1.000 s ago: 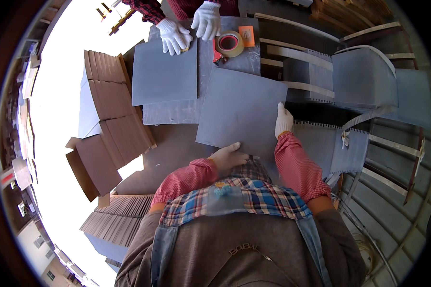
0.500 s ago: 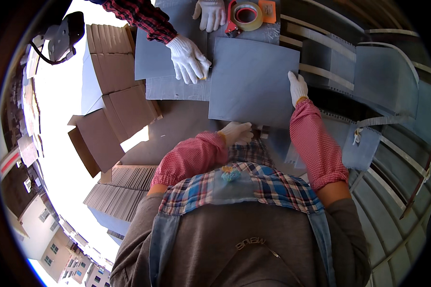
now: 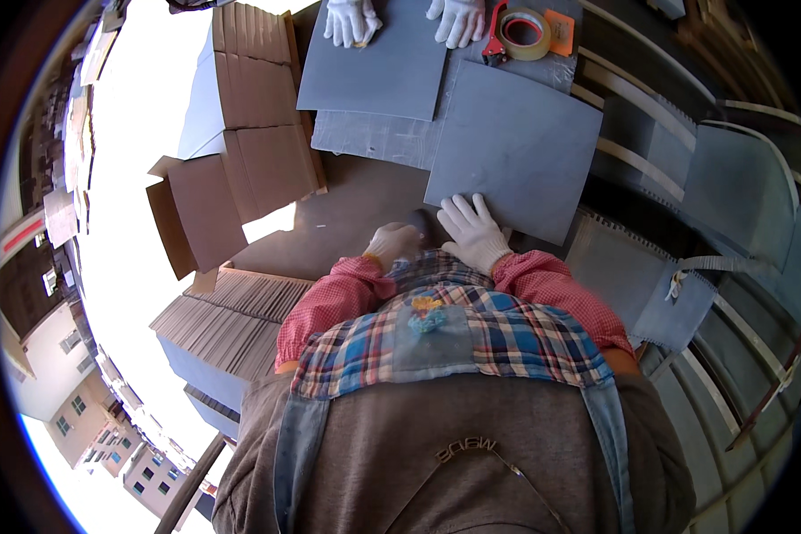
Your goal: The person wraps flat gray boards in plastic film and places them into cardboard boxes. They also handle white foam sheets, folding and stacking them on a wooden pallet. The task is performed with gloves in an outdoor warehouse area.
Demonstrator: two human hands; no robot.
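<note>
A flat grey sheet (image 3: 516, 147) lies turned at a slant on the work surface in front of me. My right hand (image 3: 476, 233), in a white knit glove, rests on its near corner with fingers spread. My left hand (image 3: 394, 245), gloved too, is low beside it near my apron, with fingers curled. Something dark and blurred shows by its fingertips; I cannot make out what it is. Across from me, a co-worker's gloved hands (image 3: 351, 20) lie over a second grey sheet (image 3: 374, 71).
A red tape dispenser (image 3: 521, 36) with a roll of clear tape sits at the far side, next to an orange card (image 3: 559, 33). Cardboard boxes (image 3: 206, 214) and a cardboard stack (image 3: 231, 311) stand at left. Grey panels with pale straps (image 3: 730, 169) fill the right.
My right hand has left the sheet's right edge and now lies on its near corner. The sheet has turned clockwise. My left hand has moved off its near edge. The co-worker's hands have shifted.
</note>
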